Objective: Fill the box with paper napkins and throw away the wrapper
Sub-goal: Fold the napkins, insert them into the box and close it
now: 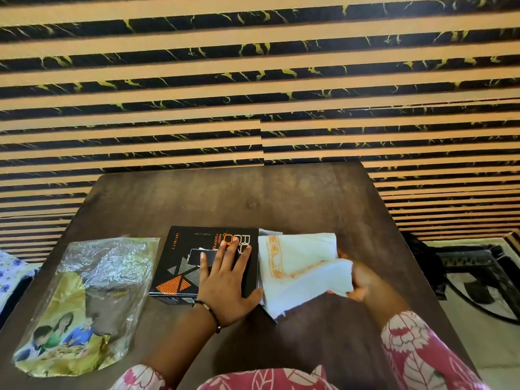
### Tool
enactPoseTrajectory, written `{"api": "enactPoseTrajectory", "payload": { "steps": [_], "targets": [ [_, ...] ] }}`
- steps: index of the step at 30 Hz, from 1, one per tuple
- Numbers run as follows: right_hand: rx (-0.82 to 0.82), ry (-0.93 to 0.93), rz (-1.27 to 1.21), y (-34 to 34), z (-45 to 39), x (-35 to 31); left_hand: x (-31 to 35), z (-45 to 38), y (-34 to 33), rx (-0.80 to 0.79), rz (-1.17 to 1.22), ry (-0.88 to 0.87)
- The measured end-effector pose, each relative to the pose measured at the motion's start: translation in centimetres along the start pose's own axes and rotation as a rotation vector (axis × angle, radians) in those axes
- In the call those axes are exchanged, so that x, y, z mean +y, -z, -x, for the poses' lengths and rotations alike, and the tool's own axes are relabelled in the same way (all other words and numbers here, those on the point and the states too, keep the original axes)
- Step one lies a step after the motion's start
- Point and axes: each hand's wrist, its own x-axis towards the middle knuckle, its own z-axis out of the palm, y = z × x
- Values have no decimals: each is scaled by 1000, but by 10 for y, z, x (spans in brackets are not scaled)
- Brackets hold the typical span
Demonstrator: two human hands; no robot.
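A black box (pixel 180 257) with orange and grey triangles lies flat on the dark wooden table (pixel 225 201). My left hand (pixel 225 280) rests palm down on its top, fingers spread. A stack of white paper napkins (pixel 295 266) with an orange printed border sits at the box's right end, partly pushed against its open side. My right hand (pixel 363 280) grips the napkins from the right. The clear plastic wrapper (pixel 84 299) with a yellow print and a picture of people lies flat and empty to the left of the box.
The striped black and tan wall (pixel 253 80) stands right behind the table. A patterned floor (pixel 478 277) shows at the right, and a flowered cloth (pixel 11 268) at the far left edge.
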Motion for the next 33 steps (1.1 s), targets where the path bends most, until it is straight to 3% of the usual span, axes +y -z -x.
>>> {"api": "enactPoseTrajectory", "payload": {
  "steps": [4,9,11,15,18,25,33],
  "targets": [
    [36,-82,-149,-13,-4,-9,2,2,1,3,12,3],
    [-56,-77,-284,-20,-11,1,2,5,0,22,46,28],
    [-144,-23,-231,-19,-13,11,1,6,-1,26,72,16],
    [-99,174,-3,-5,-21,33,2,6,1,21,115,9],
    [-90,202,91,3,-19,40,4,8,3,-13,91,4],
    [-99,194,88,6,-22,39,12,8,16,14,330,42],
    [-237,145,-41,6,-21,28,26,-1,30,-112,322,132]
  ]
}}
